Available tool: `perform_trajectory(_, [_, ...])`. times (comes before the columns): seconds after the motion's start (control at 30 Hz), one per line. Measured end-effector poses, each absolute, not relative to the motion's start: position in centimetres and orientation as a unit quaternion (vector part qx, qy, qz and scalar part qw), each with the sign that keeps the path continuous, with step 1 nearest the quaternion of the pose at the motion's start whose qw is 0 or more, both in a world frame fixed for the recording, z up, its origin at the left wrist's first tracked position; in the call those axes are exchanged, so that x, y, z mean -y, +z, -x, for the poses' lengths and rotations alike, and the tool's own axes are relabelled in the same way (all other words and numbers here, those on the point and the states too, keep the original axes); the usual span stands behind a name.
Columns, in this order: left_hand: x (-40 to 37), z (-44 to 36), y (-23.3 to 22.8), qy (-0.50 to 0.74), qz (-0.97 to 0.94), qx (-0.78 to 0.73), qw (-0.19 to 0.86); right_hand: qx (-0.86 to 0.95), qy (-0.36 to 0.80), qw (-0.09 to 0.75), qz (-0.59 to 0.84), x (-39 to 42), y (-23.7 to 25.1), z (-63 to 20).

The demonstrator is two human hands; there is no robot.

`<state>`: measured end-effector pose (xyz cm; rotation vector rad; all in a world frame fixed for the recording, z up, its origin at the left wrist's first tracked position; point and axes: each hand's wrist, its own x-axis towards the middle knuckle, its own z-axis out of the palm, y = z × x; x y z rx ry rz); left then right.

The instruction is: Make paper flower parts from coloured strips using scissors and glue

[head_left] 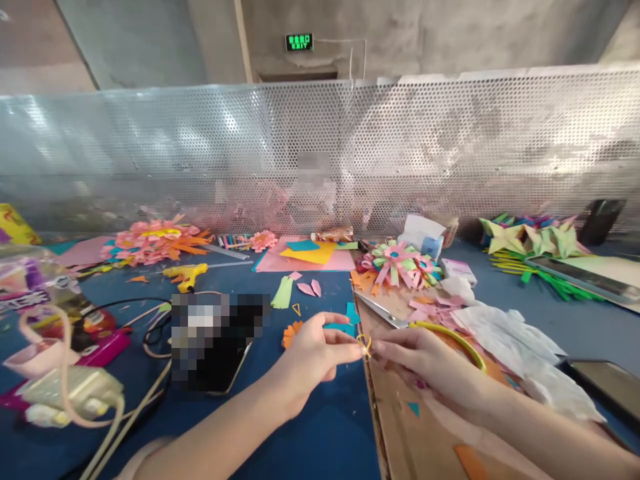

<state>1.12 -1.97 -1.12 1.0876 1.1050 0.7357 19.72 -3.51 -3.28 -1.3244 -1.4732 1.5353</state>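
Observation:
In front of me a small yellow paper loop [367, 348] is held up at the edge of the cardboard. My left hand [313, 350] pinches it from one side between thumb and index finger. From the other side my right hand [430, 360] grips it with closed fingertips. Just past the right hand lie scissors with a yellow handle [473, 348], partly covered by that hand. An orange paper flower [291, 333] peeks out behind my left hand, near a second small yellow loop [297, 309] and blue paper pieces [351, 317].
A cardboard sheet [410, 450] covers the right of the blue table. At left are a phone [225, 353], cables, a power adapter [75, 393] and a yellow glue gun [186, 275]. Behind stand paper flowers [400, 265] and a perforated metal screen [300, 133]. Crumpled tissue [515, 340] lies right.

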Motion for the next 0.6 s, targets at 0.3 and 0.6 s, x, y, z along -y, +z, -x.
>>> perform_trajectory(0.3, [2.1,-2.6,-0.9,0.223,-0.487,-0.511,0.672,0.471,0.622,0.291,0.554,3.9,-4.4,-21.1])
perform_trajectory(0.6, [2.0,-3.1,-1.4,0.173,-0.479,-0.527,0.68,0.475,0.616,0.27,0.567,4.3,-4.2,-21.5])
